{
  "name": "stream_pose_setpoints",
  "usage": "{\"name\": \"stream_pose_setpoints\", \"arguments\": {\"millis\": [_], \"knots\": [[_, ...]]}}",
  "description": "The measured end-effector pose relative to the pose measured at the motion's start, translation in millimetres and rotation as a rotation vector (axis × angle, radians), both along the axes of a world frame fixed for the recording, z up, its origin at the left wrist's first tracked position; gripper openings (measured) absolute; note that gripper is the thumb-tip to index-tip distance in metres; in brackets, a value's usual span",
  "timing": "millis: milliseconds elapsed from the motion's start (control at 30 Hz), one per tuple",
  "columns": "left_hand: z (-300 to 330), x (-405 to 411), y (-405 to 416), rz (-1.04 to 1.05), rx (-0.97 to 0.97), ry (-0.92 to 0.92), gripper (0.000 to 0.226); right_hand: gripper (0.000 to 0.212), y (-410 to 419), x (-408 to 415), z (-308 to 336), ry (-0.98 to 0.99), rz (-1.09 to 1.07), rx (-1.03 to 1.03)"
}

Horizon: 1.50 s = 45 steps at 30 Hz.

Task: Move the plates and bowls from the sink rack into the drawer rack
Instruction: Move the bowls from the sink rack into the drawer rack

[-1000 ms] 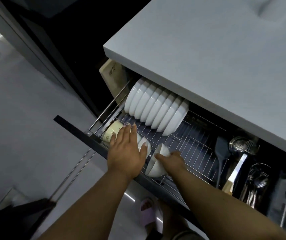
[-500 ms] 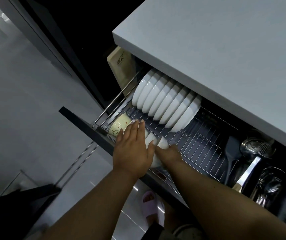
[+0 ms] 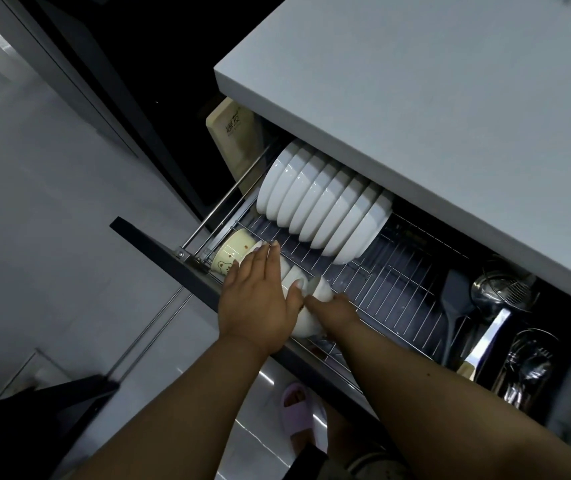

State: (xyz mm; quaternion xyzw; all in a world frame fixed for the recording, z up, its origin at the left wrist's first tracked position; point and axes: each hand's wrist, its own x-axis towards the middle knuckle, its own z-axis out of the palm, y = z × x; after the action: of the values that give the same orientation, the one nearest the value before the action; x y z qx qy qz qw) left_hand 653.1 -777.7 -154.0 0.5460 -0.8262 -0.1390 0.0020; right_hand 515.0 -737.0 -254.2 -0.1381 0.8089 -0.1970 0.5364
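**Small bowl being seated in drawer rack, front row**

Head view: a white bowl (image 3: 317, 292) is held on edge by the right hand (image 3: 334, 308), grip curled round it, at the drawer rack (image 3: 391, 271) front-left. Left hand (image 3: 260, 299) is laid flat, fingers straight, steadying adjacent bowls. Bowl should be eased between wires, rim kept off neighbours.

Counted: approx. 9 plates (image 3: 322, 202) at back; 1 bear-print bowl (image 3: 230, 252); white bowls partly hidden, no. unclear.
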Motion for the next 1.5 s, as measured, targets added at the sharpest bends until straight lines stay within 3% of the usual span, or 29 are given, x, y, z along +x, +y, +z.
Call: {"name": "stream_pose_setpoints", "arguments": {"millis": [100,267,533,633,767,1067,1500], "knots": [[0.6,0.3,-0.1,-0.004,-0.003,-0.003,0.080,0.096,3.2,-0.4,10.2,-0.007,0.038,-0.011],[5.0,-0.8,1.8,0.013,-0.028,0.015,0.073,0.081,6.9,-6.7,34.5,0.123,0.218,-0.034],[12.8,-3.5,1.8,-0.010,0.069,-0.118,0.056,0.056,36.2,-53.4,134.0,0.338,0.239,-0.326],[17.7,-7.5,2.7,0.009,0.170,-0.053,0.050,0.052,59.3,-76.8,173.1,0.470,0.244,-0.427],[42.7,-23.4,13.8,-0.011,0.300,0.124,0.039,0.051,92.3,-103.1,220.9,0.600,0.163,-0.535],[121.5,-92.6,55.8,-0.290,0.240,0.290,0.029,0.038,180.9,-141.1,287.6,0.747,-0.149,-0.643],[184.6,-226.7,188.2,-0.780,0.204,0.254,0.031,0.041,358.9,-194.3,314.3,0.900,-0.573,-0.572]]}}
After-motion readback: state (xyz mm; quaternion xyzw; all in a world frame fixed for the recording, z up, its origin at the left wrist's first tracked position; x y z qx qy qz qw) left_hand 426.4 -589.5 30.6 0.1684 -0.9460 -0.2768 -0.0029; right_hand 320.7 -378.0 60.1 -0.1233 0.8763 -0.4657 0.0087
